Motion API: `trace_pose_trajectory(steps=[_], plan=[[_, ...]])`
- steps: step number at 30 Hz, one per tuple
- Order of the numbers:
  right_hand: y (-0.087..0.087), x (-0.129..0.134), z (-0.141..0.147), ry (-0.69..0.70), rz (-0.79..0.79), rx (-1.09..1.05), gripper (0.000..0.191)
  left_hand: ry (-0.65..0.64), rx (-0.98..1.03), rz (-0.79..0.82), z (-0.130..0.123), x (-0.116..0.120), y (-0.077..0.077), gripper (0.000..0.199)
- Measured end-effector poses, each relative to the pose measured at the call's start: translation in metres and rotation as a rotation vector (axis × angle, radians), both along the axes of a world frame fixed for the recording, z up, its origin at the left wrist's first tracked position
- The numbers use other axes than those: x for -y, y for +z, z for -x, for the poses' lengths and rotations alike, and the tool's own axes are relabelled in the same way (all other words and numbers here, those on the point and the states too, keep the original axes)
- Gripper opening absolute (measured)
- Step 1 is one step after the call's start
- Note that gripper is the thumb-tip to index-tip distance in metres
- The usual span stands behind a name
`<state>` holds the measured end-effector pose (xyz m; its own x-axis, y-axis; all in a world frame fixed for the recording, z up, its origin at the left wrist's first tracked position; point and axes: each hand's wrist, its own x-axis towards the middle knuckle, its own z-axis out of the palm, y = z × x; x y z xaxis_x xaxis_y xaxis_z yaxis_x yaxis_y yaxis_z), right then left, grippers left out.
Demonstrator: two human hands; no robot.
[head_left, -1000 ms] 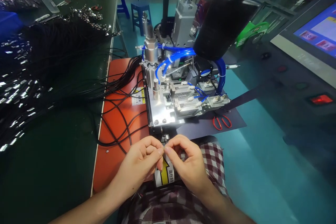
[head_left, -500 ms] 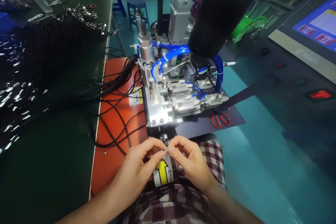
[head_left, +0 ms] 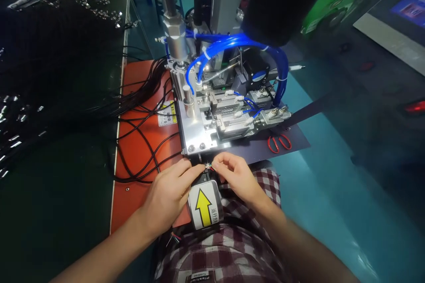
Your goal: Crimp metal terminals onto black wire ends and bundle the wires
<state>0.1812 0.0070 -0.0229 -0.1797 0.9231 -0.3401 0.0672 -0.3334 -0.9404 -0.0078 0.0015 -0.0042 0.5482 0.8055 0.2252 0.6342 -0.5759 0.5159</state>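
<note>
Both hands are reaching farther forward, closing on the shiny silver machine plate (head_left: 195,135). Right hand (head_left: 237,177) is pinching thin red-and-green wires (head_left: 212,167), thumb and index nearly closed. Small silver metal connector (head_left: 207,166) is sitting between the two hands' fingertips, long axis seemingly running crosswise, left to right. Left hand (head_left: 166,192) is nearer, index tip touching its left end; can't tell if thumb's gripping.

Hands (head_left: 199,177) at small metal connector (head_left: 208,166)

Two hands (head_left: 168,190) (head_left: 237,177), one yellow arrow (head_left: 203,208), one screen (head_left: 411,9).
</note>
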Motion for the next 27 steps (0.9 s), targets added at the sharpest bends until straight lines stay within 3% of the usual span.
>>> trace_pose_trajectory(steps=[8, 27], plan=[[-0.0041, -0.0009, -0.0015, 0.008, 0.01, 0.003, 0.022, 0.002, -0.118, -0.101, -0.0018, 0.001, 0.0013, 0.032], [-0.0044, -0.0013, -0.002, 0.017, 0.036, -0.023, 0.024, 0.009, -0.094, -0.048, -0.0033, 0.0008, -0.001, 0.031]])
